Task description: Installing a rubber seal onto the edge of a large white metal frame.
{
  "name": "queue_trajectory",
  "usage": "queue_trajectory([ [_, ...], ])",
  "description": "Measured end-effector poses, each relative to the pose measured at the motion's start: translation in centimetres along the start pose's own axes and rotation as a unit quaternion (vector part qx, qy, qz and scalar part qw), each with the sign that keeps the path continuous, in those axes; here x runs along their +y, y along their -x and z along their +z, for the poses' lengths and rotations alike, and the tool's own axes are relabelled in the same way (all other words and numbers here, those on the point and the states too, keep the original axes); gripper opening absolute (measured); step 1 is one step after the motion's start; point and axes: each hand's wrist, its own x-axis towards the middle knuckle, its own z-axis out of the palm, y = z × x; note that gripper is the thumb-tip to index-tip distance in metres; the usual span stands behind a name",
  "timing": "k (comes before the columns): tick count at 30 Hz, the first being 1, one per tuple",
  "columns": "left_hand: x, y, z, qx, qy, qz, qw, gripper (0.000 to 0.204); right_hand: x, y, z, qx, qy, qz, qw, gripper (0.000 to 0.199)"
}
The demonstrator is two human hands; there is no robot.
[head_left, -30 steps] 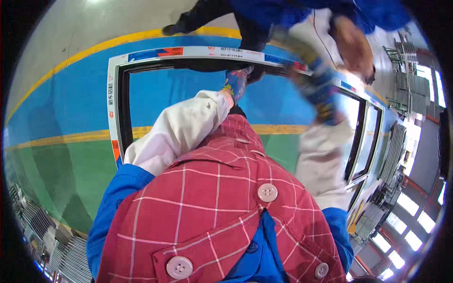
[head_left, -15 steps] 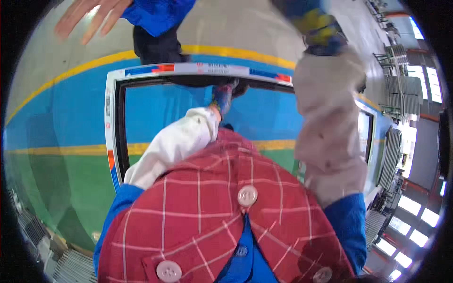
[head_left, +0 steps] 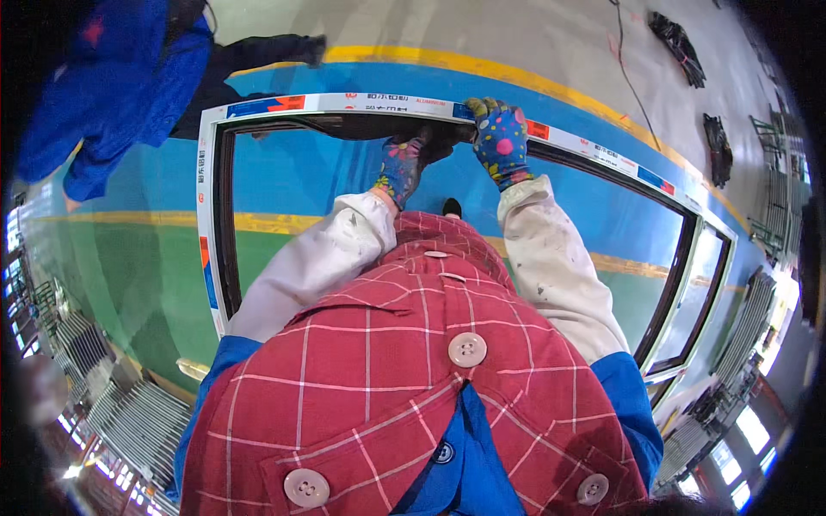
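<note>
A large rectangular window frame [head_left: 335,103], white-faced with red and blue printed protective film and a dark inner edge, surrounds my arms. My right hand [head_left: 501,142], in a blue glove with coloured dots, is closed over its far bar, fingers on top of the white face. My left hand [head_left: 400,170], in a similar patterned glove, is closed at the dark inner edge of the same bar, just left of my right hand. Its fingertips are dark and partly hidden in shadow. White sleeve covers reach up both forearms.
At the far left stands a person in blue work clothes [head_left: 129,77]. The floor has blue, green and grey areas with yellow lines [head_left: 413,58]. Dark wrapped bundles [head_left: 677,47] lie far right beside a cable [head_left: 632,82]. Stacked metal profiles [head_left: 138,421] are at lower left.
My right hand has come down from the far right onto the frame's far bar. My left hand stays at the inner edge. The other person has shifted left, away from the frame.
</note>
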Motion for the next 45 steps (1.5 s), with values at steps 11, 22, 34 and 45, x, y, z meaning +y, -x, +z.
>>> queue_trajectory([
  [11,-0.2,-1.3,-2.5,-0.003,-0.393,0.196,0.898,0.028,-3.1,-1.6,0.7,-0.006,0.003,-0.019,1.000,0.036],
  [22,7.3,0.0,-5.4,0.025,-0.034,-0.022,0.999,0.026,-5.3,-2.4,1.5,0.028,-0.001,0.002,1.000,0.044],
  [34,6.7,-1.3,-9.6,-0.037,-0.234,0.015,0.971,0.028,-9.2,-4.6,3.2,0.009,-0.004,0.021,1.000,0.047],
  [45,9.2,-1.5,-10.7,-0.195,-0.791,0.152,0.559,0.027,-11.5,-5.7,3.2,0.000,0.067,0.006,0.998,0.045],
])
